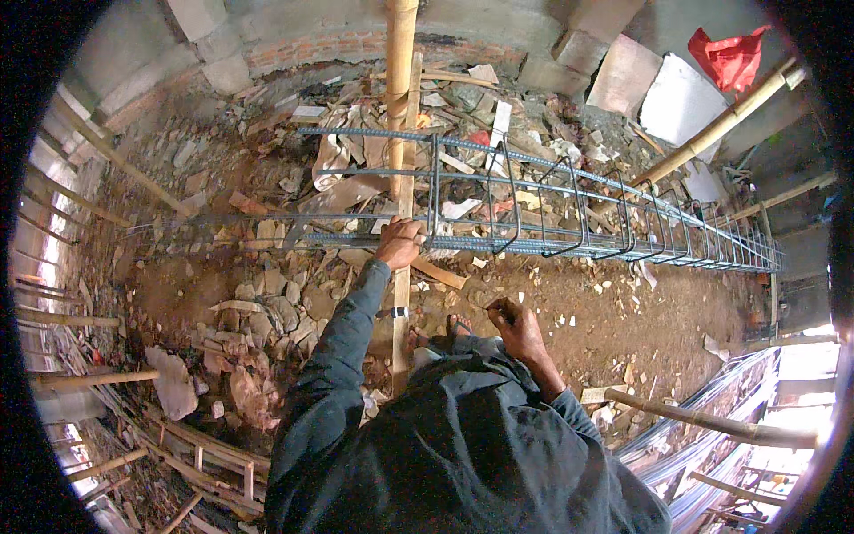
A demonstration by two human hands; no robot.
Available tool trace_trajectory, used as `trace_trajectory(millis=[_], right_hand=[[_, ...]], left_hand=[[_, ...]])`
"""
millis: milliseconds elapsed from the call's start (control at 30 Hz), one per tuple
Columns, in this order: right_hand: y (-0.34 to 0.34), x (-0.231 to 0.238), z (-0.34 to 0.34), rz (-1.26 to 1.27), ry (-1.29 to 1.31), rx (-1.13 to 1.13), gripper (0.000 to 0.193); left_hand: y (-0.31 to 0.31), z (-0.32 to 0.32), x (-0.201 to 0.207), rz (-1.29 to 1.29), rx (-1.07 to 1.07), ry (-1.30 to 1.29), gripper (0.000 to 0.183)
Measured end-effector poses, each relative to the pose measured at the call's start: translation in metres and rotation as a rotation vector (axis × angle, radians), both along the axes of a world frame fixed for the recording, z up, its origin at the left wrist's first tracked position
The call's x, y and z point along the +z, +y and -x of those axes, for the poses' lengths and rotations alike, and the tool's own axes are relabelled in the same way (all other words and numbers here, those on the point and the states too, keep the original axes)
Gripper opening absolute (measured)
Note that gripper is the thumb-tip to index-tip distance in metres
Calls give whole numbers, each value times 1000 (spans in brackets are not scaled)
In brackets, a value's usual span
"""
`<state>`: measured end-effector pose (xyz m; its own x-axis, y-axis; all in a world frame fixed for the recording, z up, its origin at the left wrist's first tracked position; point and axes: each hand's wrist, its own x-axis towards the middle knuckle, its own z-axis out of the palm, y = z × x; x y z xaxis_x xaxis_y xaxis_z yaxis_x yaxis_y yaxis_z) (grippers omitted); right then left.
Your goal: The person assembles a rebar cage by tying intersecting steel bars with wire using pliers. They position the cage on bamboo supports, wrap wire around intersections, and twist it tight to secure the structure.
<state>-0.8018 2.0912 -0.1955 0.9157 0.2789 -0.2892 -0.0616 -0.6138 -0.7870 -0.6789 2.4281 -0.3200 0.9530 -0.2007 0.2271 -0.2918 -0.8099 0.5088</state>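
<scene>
A long steel rebar cage [569, 214], made of ribbed bars and several square stirrups, lies across the rubble from the middle to the right. My left hand [400, 242] reaches up in a dark sleeve and grips the near lower bar of the cage beside a stirrup. My right hand [514, 322] is lower and closer to me, fingers closed around something small and thin; I cannot tell what it is. A sandalled foot [454, 326] shows just left of that hand.
A bamboo pole [400, 80] stands upright behind the cage, with a wooden lath [402, 303] below it. Broken bricks and stones [258, 303] cover the dirt at left. More bamboo poles [721, 125] lean at right, and rebar bundles [712, 427] lie lower right.
</scene>
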Motion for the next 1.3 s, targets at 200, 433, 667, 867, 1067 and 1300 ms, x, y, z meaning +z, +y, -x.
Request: trace_trajectory(millis=[200, 433, 667, 867, 1067, 1300], right_hand=[[-4, 12, 3, -17, -47, -28, 25], [-6, 12, 8, 16, -26, -49, 25], [8, 17, 4, 24, -71, -6, 24], [10, 25, 4, 45, -50, -27, 19], [5, 19, 7, 42, -51, -47, 23], [11, 31, 7, 55, -123, -94, 21]], left_hand=[[-9, 3, 2, -49, 0, -67, 23], [-14, 18, 39, 4, 56, -3, 26], [-13, 33, 62, 61, 26, 59, 22], [-7, 24, 82, 173, -28, 203, 15], [2, 19, 113, 233, -90, 204, 16], [7, 14, 155, 237, -117, 256, 27]])
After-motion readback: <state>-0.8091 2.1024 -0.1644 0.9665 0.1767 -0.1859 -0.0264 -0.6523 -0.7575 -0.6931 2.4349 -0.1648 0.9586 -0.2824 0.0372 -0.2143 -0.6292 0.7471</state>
